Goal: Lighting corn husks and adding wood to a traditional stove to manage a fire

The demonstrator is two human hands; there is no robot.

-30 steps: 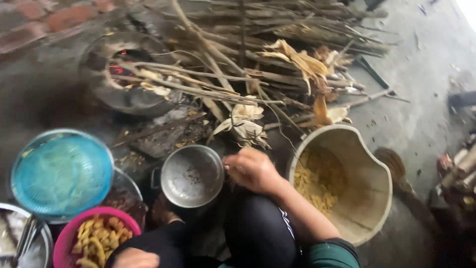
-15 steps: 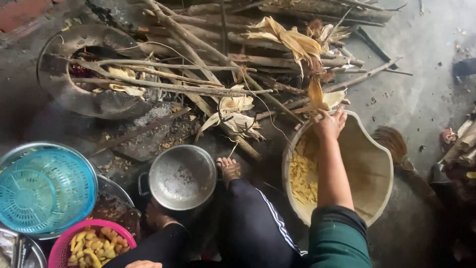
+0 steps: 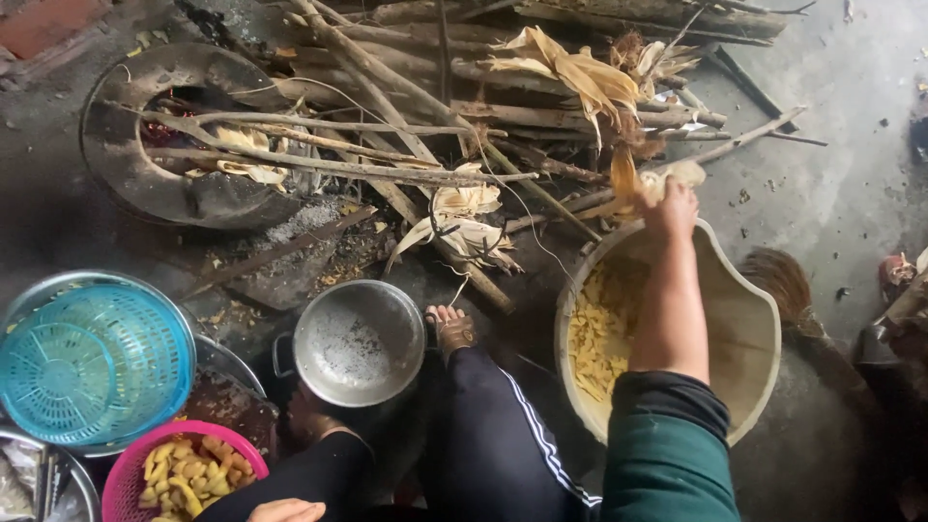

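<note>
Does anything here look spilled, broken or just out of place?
Yes. Dry corn husks lie strewn among the sticks instead of in the pale bucket. Small yellowish bits litter the ground near the metal pot. The right hand holds a husk beyond the bucket's rim.

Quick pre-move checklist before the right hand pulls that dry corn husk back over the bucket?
1. Grip on husk: right hand is closed on a dry corn husk at the stick pile's edge. Ok.
2. Husk free of the sticks: its far end lies among branches; snagging cannot be ruled out. Cannot tell.
3. Bucket upright and open under the forearm, yellow pieces inside. Ok.
4. Bare foot lies beside the metal pot, apart from the bucket. Ok.
5. Left hand is barely in view at the bottom edge, beside the pink basket; what it holds is hidden. Cannot tell.
</note>
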